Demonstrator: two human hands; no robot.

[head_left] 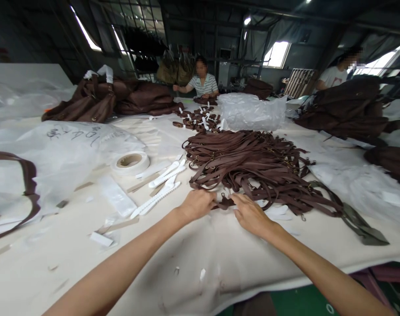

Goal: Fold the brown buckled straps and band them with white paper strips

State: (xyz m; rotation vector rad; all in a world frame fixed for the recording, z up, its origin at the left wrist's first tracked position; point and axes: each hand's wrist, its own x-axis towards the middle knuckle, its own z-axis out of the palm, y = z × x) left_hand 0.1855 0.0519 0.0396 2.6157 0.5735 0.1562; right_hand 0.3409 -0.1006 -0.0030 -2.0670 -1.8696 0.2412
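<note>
My left hand [199, 204] is closed around a brown strap [224, 203] at the near edge of a heap of straps. On the other side of the same strap, my right hand [249, 212] grips it between thumb and fingers. A small metal clip shows on the strap between my hands. Just beyond lies the big pile of brown straps [246, 158], tangled together, with brass-coloured hooks among them. White toothed plastic strips [156, 197] lie to the left of my left hand.
A roll of white tape [130, 163] and clear plastic sheeting [71, 145] lie on the left of the cloth-covered table [173, 272]. Brown bags [88, 98] stand behind. Bundled plastic [252, 110] sits beyond the pile. One person [204, 83] works across the table, another [334, 77] at right.
</note>
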